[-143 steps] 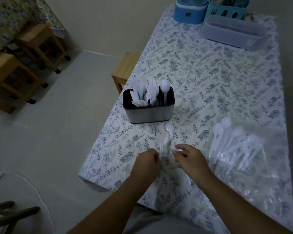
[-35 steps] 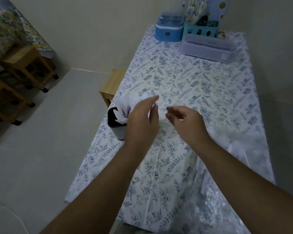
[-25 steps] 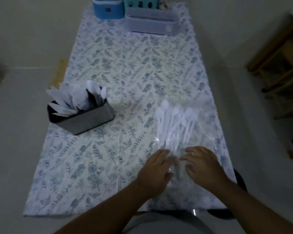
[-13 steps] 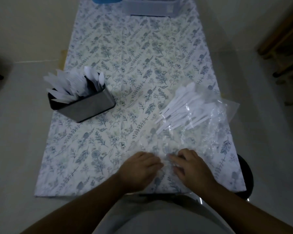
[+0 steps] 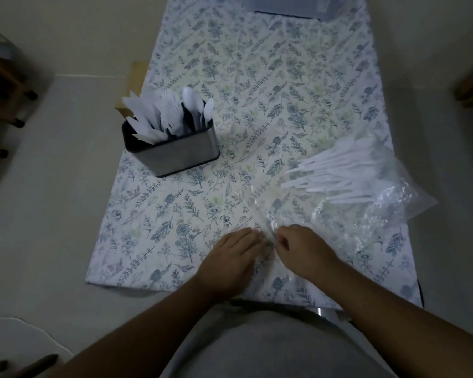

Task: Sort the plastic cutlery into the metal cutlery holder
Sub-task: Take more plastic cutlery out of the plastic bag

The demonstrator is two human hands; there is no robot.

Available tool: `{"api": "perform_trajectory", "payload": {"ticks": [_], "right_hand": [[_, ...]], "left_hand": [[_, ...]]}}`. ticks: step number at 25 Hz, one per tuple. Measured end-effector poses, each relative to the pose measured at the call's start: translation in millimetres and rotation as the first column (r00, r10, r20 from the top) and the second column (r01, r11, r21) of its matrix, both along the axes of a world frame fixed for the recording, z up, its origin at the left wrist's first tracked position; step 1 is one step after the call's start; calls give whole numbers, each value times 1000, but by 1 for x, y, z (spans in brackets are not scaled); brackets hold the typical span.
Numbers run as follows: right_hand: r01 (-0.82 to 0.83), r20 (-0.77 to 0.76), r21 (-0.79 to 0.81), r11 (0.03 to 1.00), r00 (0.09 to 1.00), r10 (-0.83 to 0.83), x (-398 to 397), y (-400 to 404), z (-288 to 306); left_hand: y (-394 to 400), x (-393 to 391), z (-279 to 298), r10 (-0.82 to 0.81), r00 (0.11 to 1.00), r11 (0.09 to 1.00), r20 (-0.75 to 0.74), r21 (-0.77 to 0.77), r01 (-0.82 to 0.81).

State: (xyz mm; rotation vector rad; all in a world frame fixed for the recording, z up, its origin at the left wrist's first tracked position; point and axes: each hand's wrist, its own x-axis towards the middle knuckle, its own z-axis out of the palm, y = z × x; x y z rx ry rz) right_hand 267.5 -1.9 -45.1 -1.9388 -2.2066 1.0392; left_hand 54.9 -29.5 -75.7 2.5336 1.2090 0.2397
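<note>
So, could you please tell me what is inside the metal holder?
The holder has white knives, forks and spoons standing upright; its walls hide their handles.

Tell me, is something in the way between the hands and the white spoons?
Yes. The white plastic spoons lie inside a clear crinkly plastic bag, so its film covers them. The left hand and right hand are at the bag's near end. From there to the shiny metal cutlery holder, nothing visible blocks the way.
</note>
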Motion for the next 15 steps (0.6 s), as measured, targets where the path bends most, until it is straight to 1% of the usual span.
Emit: {"api": "perform_trajectory", "payload": {"ticks": [2, 5, 8, 10, 15], "right_hand": [[24, -52, -27, 999, 998, -25, 6, 3, -1], [-4, -76, -53, 999, 997, 0, 13, 6, 0], [3, -88, -48, 999, 996, -7, 18, 8, 1], [3, -74, -40, 999, 997, -6, 17, 9, 1], [24, -79, -77, 997, 996, -30, 20, 15, 4]], "left_hand": [[2, 7, 3, -57, 998, 998, 19, 34, 56], [5, 19, 9, -81, 996, 996, 27, 41, 80], [6, 24, 11, -141, 989, 989, -52, 32, 142], [9, 26, 12, -175, 981, 984, -79, -4, 175], [12, 31, 18, -186, 973, 983, -139, -30, 184]]}}
